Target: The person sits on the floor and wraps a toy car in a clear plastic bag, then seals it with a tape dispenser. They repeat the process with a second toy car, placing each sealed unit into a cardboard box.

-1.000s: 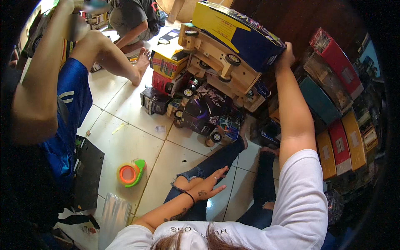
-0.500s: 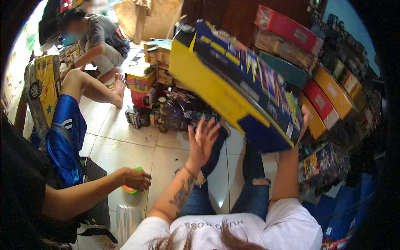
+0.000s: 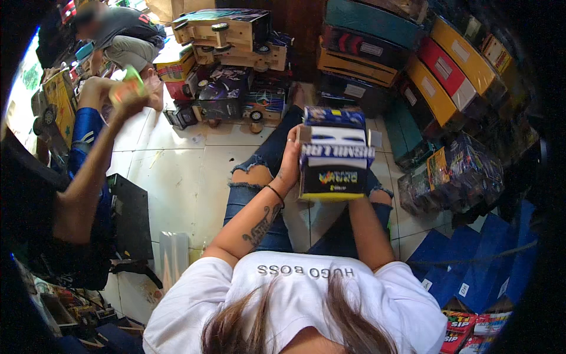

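Observation:
A toy truck body, box-shaped and printed in dark blue, black and white with a yellow lower edge, is held up over my lap with one short end toward me. My left hand grips its left side, the thumb pointing up along the edge. My right forearm runs up behind the truck body, which hides my right hand and its fingers. My knees in torn jeans are below it.
Wooden toy trucks are stacked ahead. Boxes in yellow, red and teal rise at the right, above blue panels. A co-worker's blurred hand lifts a green-orange tape roll at the left. Another person crouches beyond.
The truck body has turned from lengthwise to end-on and come lower, in front of me. My left hand has moved from open to its side. The co-worker's hand has risen with the tape.

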{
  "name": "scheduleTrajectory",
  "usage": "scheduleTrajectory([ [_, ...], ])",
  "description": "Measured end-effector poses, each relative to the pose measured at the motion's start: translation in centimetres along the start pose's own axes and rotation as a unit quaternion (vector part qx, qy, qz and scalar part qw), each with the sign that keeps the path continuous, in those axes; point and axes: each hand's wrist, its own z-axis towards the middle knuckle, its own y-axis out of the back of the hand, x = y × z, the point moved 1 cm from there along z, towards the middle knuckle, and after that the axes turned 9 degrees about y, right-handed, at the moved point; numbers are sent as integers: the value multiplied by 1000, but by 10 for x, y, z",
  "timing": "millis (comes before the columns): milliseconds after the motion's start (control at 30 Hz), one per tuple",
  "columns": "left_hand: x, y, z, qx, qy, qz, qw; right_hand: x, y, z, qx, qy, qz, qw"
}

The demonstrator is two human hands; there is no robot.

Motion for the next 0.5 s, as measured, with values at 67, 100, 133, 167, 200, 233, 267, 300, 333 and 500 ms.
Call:
scheduleTrajectory([
  [67,14,-5,-7,14,23,-18,999,-11,9,-16,-18,25,13,999],
  [100,19,-7,-10,25,46,-31,998,-15,15,-25,-27,33,17,999],
  [133,23,-7,-14,25,44,2,999,-17,22,-31,-34,38,19,999],
  [167,24,-8,-15,24,45,36,998,-18,27,-35,-41,38,19,998],
  [200,24,-6,-16,12,70,66,995,-17,31,-37,-45,41,21,998],
  [233,24,-7,-15,10,63,103,993,-15,33,-36,-52,46,25,997],
  [267,21,-5,-16,8,7,126,992,-13,33,-34,-56,48,25,997],
  [300,20,-4,-15,-9,48,39,998,-11,31,-30,-56,51,24,997],
  [333,17,-1,-18,23,48,-42,998,-9,28,-27,-56,51,23,997],
  [500,-1,43,-74,-106,-96,383,913,-3,42,-35,-89,52,20,994],
])
